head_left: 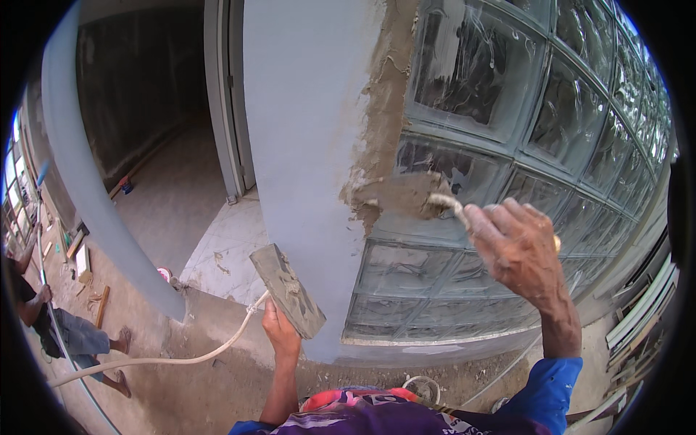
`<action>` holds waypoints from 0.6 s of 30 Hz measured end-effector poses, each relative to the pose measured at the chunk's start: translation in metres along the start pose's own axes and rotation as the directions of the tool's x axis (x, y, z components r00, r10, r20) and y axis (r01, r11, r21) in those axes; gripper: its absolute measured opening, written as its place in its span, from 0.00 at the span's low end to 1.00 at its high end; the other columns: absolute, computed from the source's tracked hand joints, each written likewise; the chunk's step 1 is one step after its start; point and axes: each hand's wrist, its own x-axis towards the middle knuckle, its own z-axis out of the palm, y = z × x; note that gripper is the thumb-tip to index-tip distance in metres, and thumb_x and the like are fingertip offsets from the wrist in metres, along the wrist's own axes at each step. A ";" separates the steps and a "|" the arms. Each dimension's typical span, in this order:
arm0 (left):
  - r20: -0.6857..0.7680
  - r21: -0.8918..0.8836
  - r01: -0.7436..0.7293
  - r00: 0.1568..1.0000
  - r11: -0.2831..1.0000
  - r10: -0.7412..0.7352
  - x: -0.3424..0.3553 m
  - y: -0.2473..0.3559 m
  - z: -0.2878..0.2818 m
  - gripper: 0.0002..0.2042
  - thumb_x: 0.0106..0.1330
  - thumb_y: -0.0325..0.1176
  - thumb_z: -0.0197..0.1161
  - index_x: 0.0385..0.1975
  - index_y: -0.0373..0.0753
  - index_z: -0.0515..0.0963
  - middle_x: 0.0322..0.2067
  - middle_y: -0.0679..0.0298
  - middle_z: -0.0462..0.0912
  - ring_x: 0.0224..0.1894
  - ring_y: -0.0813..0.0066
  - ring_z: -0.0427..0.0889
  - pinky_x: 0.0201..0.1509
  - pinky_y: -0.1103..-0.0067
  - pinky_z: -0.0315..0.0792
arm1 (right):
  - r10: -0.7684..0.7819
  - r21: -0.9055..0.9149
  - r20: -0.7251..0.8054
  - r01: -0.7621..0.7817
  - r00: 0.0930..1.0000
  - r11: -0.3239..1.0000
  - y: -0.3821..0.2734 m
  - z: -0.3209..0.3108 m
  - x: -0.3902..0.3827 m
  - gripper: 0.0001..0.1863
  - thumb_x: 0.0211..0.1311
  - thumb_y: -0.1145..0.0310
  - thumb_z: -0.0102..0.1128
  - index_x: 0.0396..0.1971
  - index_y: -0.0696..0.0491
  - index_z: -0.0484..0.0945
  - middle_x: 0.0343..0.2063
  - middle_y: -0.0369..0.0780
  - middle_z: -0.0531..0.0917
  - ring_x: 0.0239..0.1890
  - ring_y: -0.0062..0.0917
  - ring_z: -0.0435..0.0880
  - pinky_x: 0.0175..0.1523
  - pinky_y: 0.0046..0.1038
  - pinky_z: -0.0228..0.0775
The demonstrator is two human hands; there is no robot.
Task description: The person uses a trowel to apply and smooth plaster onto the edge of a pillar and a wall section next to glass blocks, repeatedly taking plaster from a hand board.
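Observation:
My right hand [513, 243] is closed around the handle of a trowel [406, 194], whose mortar-smeared blade lies flat over the joint where the pale wall [304, 116] meets the glass blocks [471, 69]. A rough strip of wet brown mortar [388, 80] runs up that edge above the blade. Lower and to the left, my left hand [281, 328] grips a rectangular mortar board [288, 290], tilted, with a lump of grey mortar on its face. The fingers of this hand are partly hidden beneath the board.
A cream hose [206, 357] curves from the left to beside the board. Another person [72, 330] stands at the far left, holding a long pole [45, 268]. A doorway [230, 94] opens left of the wall. A bucket [422, 388] stands below me; long strips [645, 304] are stacked at right.

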 end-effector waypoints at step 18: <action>-0.002 0.071 -0.023 1.000 0.997 0.024 -0.010 0.002 0.004 0.15 0.71 0.31 0.40 0.44 0.29 0.72 0.35 0.61 0.77 0.36 0.76 0.76 0.42 0.78 0.71 | -0.083 -0.242 -0.621 -0.090 0.779 0.966 0.126 -0.126 0.153 0.11 0.49 0.72 0.61 0.33 0.60 0.79 0.25 0.45 0.81 0.29 0.31 0.80 0.38 0.31 0.72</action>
